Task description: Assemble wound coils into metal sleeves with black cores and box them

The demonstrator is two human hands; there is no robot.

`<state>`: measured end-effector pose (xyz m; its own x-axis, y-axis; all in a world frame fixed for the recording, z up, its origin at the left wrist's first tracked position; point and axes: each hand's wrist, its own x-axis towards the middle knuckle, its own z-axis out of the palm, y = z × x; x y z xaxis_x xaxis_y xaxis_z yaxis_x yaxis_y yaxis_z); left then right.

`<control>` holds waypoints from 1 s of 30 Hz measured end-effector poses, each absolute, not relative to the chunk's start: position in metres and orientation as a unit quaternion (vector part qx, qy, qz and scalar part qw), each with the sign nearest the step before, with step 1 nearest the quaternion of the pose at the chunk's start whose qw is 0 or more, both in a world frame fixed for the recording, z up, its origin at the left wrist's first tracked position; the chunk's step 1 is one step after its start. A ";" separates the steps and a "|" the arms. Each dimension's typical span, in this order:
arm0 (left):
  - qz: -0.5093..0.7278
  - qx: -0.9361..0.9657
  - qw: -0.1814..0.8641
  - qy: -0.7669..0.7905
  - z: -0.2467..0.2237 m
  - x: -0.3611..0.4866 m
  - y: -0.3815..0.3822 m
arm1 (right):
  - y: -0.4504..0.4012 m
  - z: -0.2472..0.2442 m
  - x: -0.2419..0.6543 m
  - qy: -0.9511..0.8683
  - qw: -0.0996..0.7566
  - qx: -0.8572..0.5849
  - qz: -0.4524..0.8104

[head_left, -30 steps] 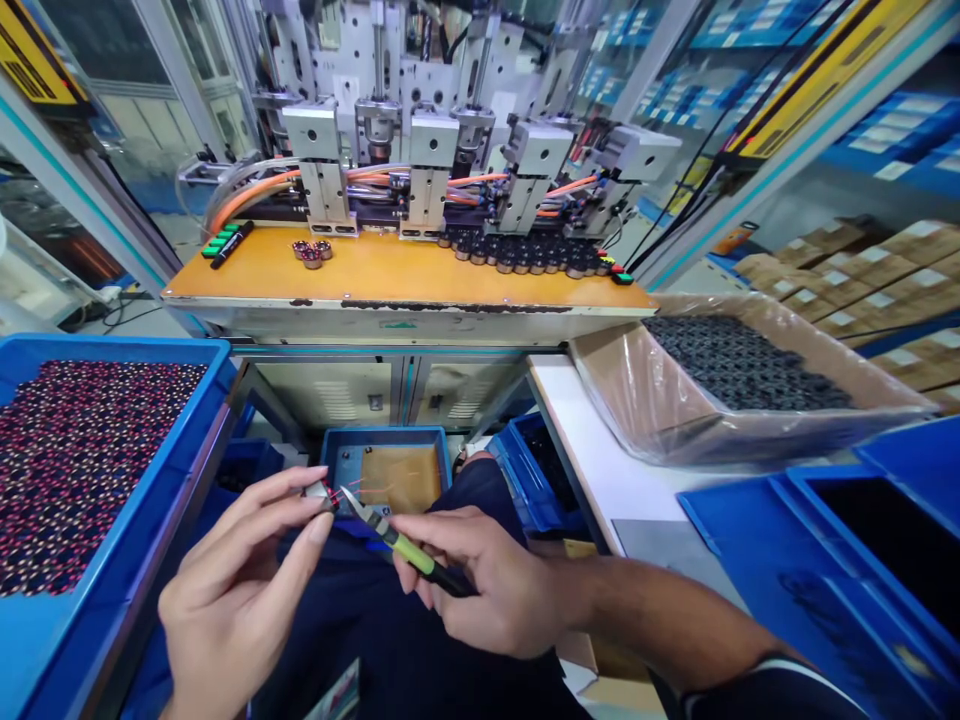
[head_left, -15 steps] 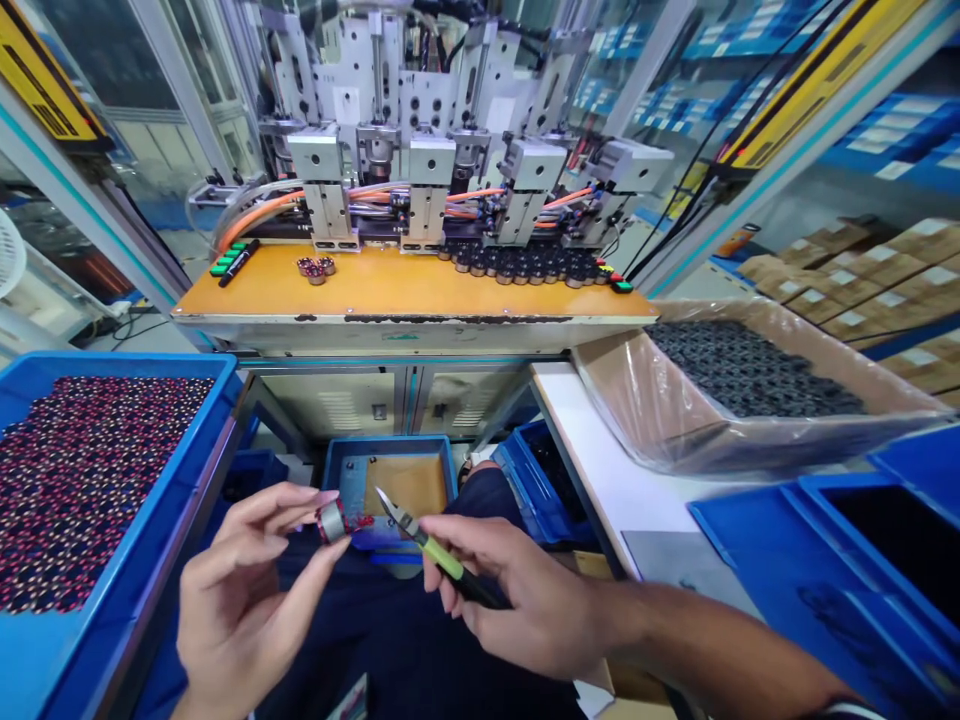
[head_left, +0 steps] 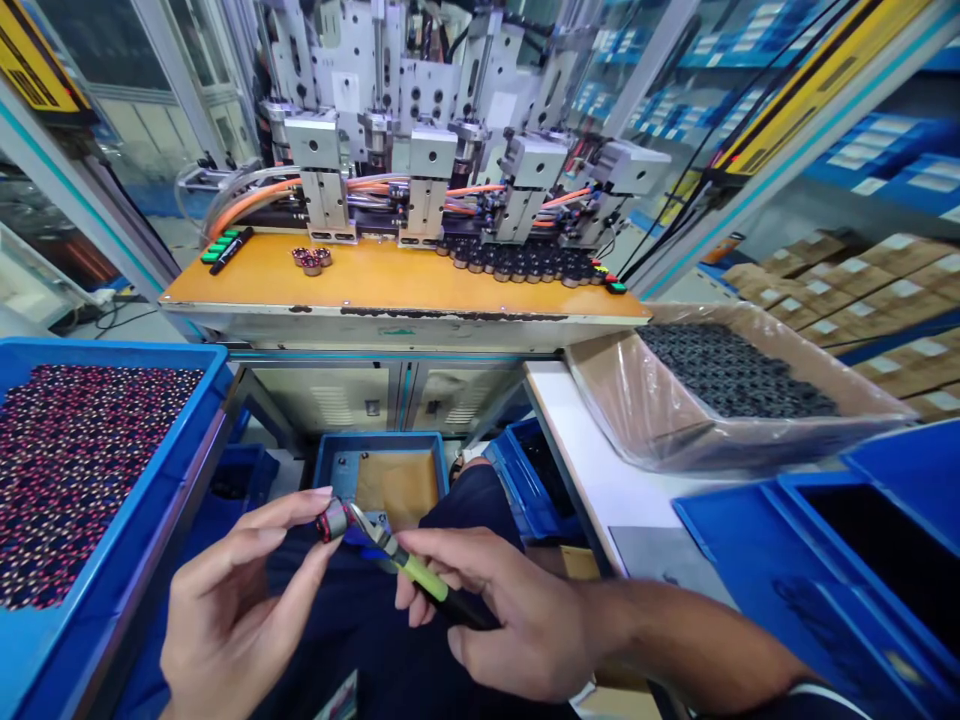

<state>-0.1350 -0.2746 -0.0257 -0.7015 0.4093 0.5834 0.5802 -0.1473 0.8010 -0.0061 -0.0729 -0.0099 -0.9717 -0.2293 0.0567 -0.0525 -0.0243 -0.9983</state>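
Observation:
Between thumb and fingertips, my left hand [head_left: 240,600] pinches a small motor stator [head_left: 332,520], a grey metal ring with red and dark windings at its edge. My right hand [head_left: 502,605] is wrapped round a pair of cutting pliers [head_left: 424,575] with green and black handles. The pliers' metal jaws meet the right side of the stator. Whether the jaws are closed on a wire is too small to tell. Both hands are above my lap, in front of a blue tray [head_left: 324,470] that stands lower down with a sheet of cardboard in it.
A blue bin [head_left: 214,400] of many stators stands left. Ahead, a machine with an orange worktop [head_left: 390,285] bears a few stators [head_left: 311,260] and a row of dark parts [head_left: 525,262]. At right are a plastic-lined carton [head_left: 660,420] of dark parts, a white table [head_left: 555,410] and blue crates [head_left: 795,510].
The pliers have moved left and up to the stator, so their jaws now reach it. The stator has turned in my left hand. The red wire ends beside it no longer show clearly.

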 end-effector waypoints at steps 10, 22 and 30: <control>-0.664 -0.373 0.052 -0.646 -0.025 -0.134 -0.275 | -0.076 -0.011 -0.007 0.702 0.053 -0.109 -0.702; -0.665 -0.373 0.042 -0.645 -0.026 -0.132 -0.278 | -0.076 -0.010 -0.009 0.702 0.061 -0.100 -0.702; -0.665 -0.359 0.043 -0.653 -0.029 -0.133 -0.276 | -0.076 -0.002 -0.012 0.742 0.055 -0.060 -0.665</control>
